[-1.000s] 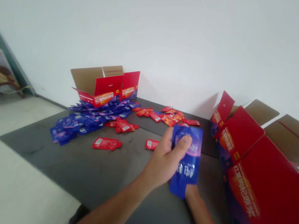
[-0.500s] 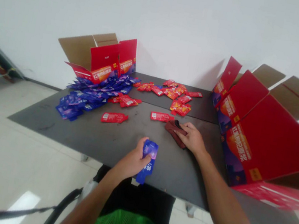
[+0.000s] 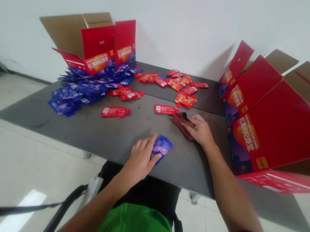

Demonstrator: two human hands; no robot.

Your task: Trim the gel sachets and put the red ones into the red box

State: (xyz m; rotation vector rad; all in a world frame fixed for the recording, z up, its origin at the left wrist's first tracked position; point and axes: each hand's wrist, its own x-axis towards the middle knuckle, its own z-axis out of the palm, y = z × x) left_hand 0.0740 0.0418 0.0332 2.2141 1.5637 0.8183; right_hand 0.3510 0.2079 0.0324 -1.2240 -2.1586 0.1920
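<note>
My left hand (image 3: pixel 141 156) is closed on a blue pouch (image 3: pixel 163 146), gripping it by its edges near the table's front edge; the palm side hides part of it. Farther right, my right hand (image 3: pixel 200 130) holds a folded brown cloth (image 3: pixel 182 124) against the tabletop. The cloth touches or overlaps the spout end of a red pouch (image 3: pixel 164 109) lying flat. A second red pouch (image 3: pixel 115 112) lies by itself to the left. Behind it are a heap of blue pouches (image 3: pixel 88 89) and a few red pouches (image 3: pixel 129 93).
An open red carton (image 3: pixel 98 45) stands at the back left behind the blue heap. More open red cartons (image 3: pixel 290 126) fill the right side of the grey table (image 3: pixel 80 135). Several red and orange pouches (image 3: pixel 178 83) are scattered along the back, near the white wall.
My left hand has turned over the blue pouch, now covering more of it and tilting it to the right. The right hand stays on the cloth. The whole view has shifted slightly.
</note>
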